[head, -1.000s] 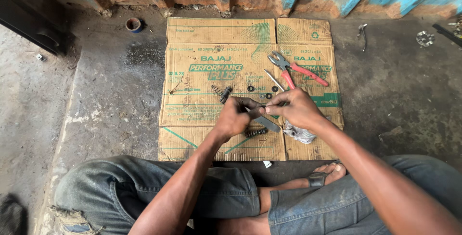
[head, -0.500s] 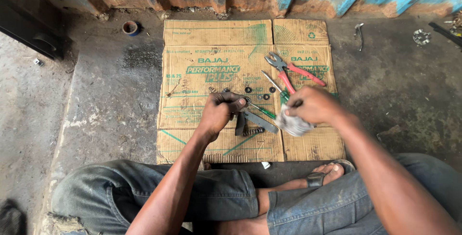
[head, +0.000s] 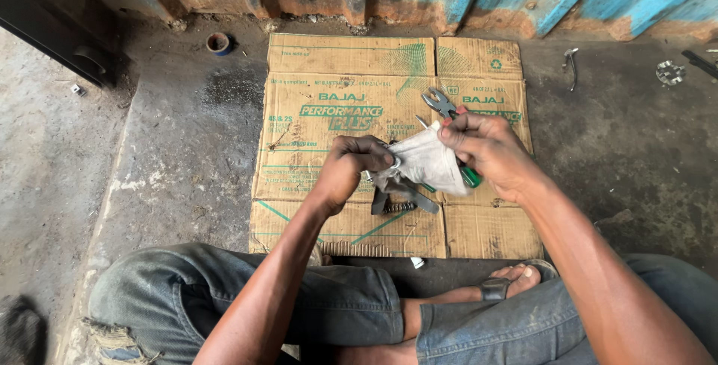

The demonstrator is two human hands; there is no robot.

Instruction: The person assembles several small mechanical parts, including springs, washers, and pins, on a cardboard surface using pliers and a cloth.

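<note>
Above the flattened cardboard (head: 336,223), the left hand (head: 351,167) is curled shut on one end of a dirty white rag (head: 422,161), pinching it together with a small metal piece that is too small to make out. The right hand (head: 486,148) grips the rag's other side, fingers closed on the cloth, which hangs stretched between the two hands. Just under the rag lies a dark metal part with a spring (head: 400,202), and a green handle (head: 470,176) pokes out beneath the right hand. Pliers (head: 437,102) with red grips rest on the cardboard farther away. Crossed legs in jeans (head: 336,305) sit at the near edge, on a concrete floor (head: 172,148).
</note>
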